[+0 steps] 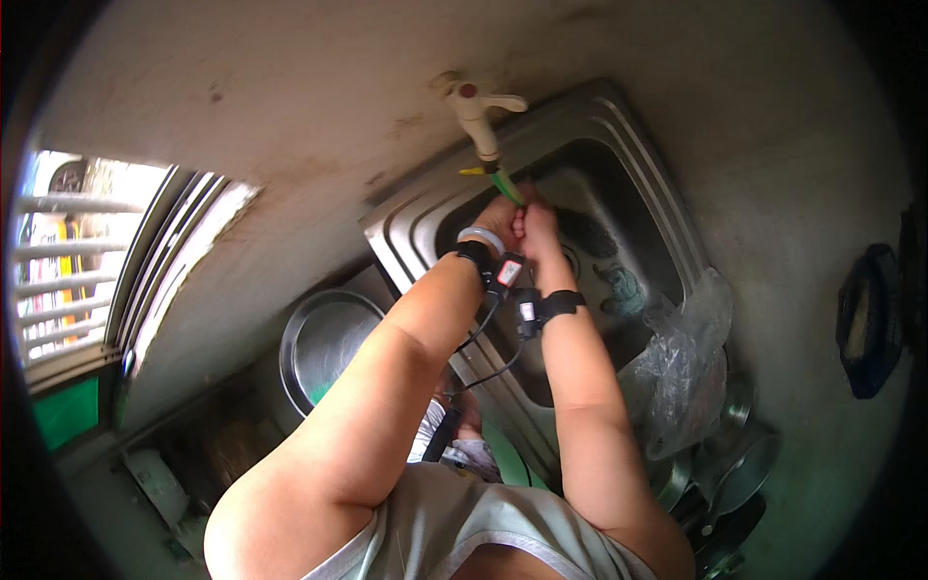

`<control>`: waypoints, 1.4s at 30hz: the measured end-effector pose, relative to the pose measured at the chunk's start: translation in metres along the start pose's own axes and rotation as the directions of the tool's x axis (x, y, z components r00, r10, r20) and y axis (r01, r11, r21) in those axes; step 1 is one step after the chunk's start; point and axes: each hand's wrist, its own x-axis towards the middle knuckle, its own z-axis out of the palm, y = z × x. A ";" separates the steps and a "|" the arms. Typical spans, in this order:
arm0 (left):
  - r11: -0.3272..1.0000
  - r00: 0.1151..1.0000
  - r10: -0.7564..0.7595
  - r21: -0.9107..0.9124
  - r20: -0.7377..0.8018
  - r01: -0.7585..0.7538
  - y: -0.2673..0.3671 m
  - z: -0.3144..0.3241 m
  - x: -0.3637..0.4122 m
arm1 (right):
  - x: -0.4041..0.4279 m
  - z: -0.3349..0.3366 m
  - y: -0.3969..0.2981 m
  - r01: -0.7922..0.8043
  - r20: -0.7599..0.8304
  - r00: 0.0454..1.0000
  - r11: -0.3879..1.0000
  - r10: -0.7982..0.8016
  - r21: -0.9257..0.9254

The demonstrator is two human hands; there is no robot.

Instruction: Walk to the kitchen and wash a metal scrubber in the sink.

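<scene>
My left hand [502, 216], below a white bangle, and my right hand [538, 226] meet over the stainless steel sink basin [647, 192]. The fingers of both are bent and pressed close together, so whether anything lies between them is hidden. Just above them a short green hose [505, 187] hangs from the cream plastic tap [475, 119], its lower end reaching my fingers. A teal mesh scrubber [622, 290] lies on the basin floor, right of my right wrist. Part of the drain [570, 262] shows behind that wrist.
A crumpled clear plastic bag [685, 370] hangs over the sink's right rim. Metal pans [739, 464] stand below it. To the left is a round steel basin [330, 341], near a barred window [80, 250]. Cables run from both wrist straps.
</scene>
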 end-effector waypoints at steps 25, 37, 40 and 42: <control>0.207 0.909 0.376 0.940 0.182 -0.273 -0.024 -0.005 0.036 | 0.011 -0.042 0.044 0.209 0.459 0.741 -0.481 -0.490 -0.851; 0.725 0.968 0.159 0.688 -0.193 0.018 -0.008 -0.025 0.045 | -0.049 -0.147 -0.005 -0.222 -0.196 0.476 0.098 -0.858 -0.970; 0.803 0.966 0.078 0.589 -0.248 0.087 -0.017 -0.003 0.035 | -0.053 -0.201 0.026 -0.420 -0.516 0.491 0.328 -0.702 -0.846; 0.823 0.972 0.018 0.555 -0.234 0.119 -0.024 -0.011 0.032 | -0.037 -0.211 0.043 -0.434 -0.519 0.541 0.309 -0.662 -0.846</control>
